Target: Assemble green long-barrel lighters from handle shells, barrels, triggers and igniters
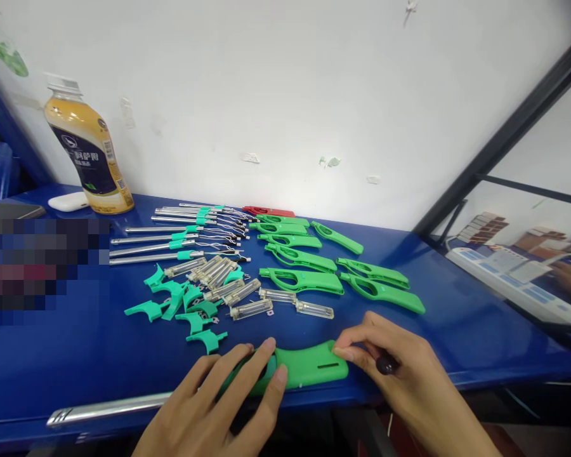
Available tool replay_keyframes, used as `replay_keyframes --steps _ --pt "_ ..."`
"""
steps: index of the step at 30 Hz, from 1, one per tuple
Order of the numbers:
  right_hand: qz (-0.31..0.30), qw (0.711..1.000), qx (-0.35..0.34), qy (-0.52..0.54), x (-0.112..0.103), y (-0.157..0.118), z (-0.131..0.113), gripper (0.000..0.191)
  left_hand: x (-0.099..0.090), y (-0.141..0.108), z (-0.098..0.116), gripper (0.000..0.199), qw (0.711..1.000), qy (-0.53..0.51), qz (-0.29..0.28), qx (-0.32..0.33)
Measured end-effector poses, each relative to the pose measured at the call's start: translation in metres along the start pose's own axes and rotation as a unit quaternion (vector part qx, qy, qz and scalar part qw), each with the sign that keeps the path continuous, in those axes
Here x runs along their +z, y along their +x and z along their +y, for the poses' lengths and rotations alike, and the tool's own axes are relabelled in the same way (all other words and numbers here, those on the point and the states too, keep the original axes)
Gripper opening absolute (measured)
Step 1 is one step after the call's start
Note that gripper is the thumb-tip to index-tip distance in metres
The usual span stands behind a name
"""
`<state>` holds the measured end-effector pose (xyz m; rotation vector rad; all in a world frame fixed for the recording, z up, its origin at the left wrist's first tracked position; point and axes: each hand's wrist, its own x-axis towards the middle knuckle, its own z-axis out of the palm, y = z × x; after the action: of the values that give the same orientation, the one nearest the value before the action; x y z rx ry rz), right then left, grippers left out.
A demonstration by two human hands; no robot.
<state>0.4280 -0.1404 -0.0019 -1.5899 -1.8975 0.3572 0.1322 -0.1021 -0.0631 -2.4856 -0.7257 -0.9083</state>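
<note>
A green long-nosed lighter (314, 368) lies along the table's front edge, its silver metal tube (109, 409) pointing left. My left hand (228, 400) lies over its handle and trigger area, fingers bent around it, so part of the lighter is hidden. At the lighter's right end, the thumb and forefinger of my right hand (394, 362) are pinched together against the green shell. A tool with a dark rounded handle (387, 364) is tucked in that same hand; its other end is hidden. Teal triggers (208, 341) and clear fuel tanks (251, 309) lie just beyond my hands.
Green half shells (304, 281) are spread at the middle and right, with a red one (269, 211) behind them. Metal tubes with wires (152, 257) lie in a row at the left. A drink bottle (88, 152) and a white case (69, 202) stand near the wall.
</note>
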Motion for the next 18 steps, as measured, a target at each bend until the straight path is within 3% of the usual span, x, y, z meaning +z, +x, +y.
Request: replay_keyframes --steps 11,18 --pt "0.027 0.998 -0.054 -0.017 -0.0037 -0.0049 0.0031 0.016 -0.0024 0.0014 0.0006 0.041 1.000 0.002 -0.004 -0.002" --pt "0.036 0.999 -0.027 -0.027 -0.0068 -0.0061 -0.0058 0.021 -0.0035 0.0014 0.0003 0.043 1.000 0.006 -0.007 0.000"
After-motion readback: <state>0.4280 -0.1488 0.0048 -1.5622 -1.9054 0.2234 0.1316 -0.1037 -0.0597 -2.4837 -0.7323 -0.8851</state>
